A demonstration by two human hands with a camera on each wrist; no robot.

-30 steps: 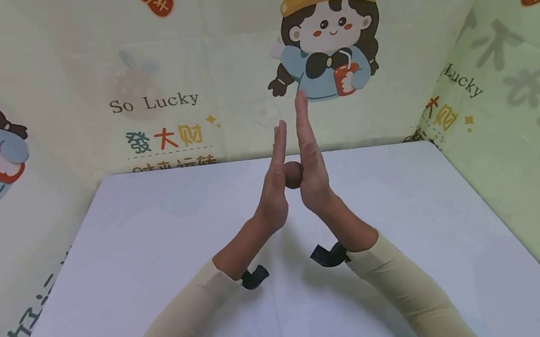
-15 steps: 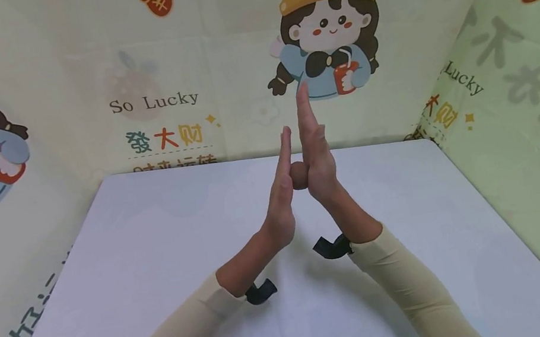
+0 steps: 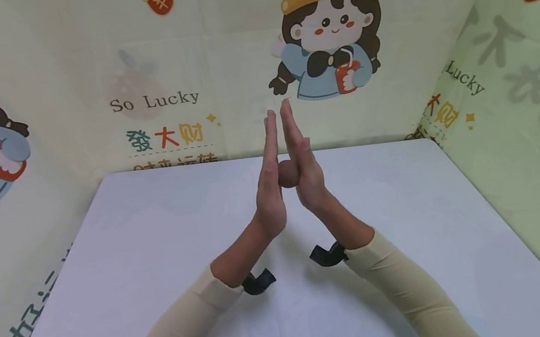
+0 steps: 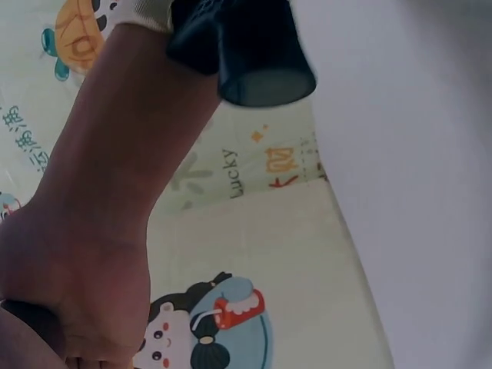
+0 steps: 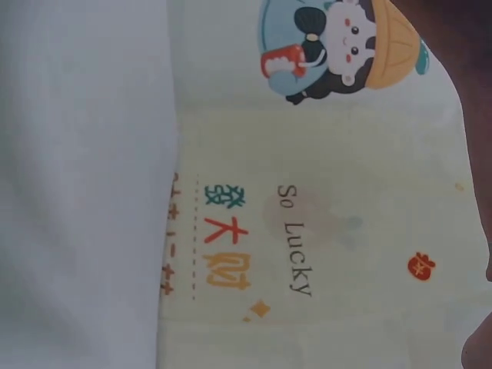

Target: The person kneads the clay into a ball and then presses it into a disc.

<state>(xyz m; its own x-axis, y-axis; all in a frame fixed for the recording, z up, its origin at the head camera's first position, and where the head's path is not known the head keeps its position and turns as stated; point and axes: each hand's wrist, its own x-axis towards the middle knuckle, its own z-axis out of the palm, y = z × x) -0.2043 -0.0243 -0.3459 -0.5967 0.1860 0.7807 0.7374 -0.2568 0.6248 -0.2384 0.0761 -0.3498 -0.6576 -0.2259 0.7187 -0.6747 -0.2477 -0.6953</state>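
A small round brown ball (image 3: 288, 173), like a lump of clay or dough, sits between two upright palms in the head view. My left hand (image 3: 268, 184) presses it from the left, fingers straight and pointing up. From the right, the flat palm of my right hand (image 3: 307, 171) touches it, its fingers straight too. Both hands are raised over the table. In the left wrist view the ball (image 4: 34, 321) is a dark patch at the lower left, partly covered by the hands. Only a dark strip of hand shows at the right edge of the right wrist view.
A white table (image 3: 177, 227) lies beneath the arms. Cartoon-printed cloth walls (image 3: 225, 38) rise behind it and at both sides. Black wrist mounts (image 3: 327, 255) stick out from the cuffs of the beige sleeves (image 3: 405, 289).
The hands slide against each other with the ball between them: half a second ago the right was farther forward; now it has come back and the left forward. Ball shifted slightly left.
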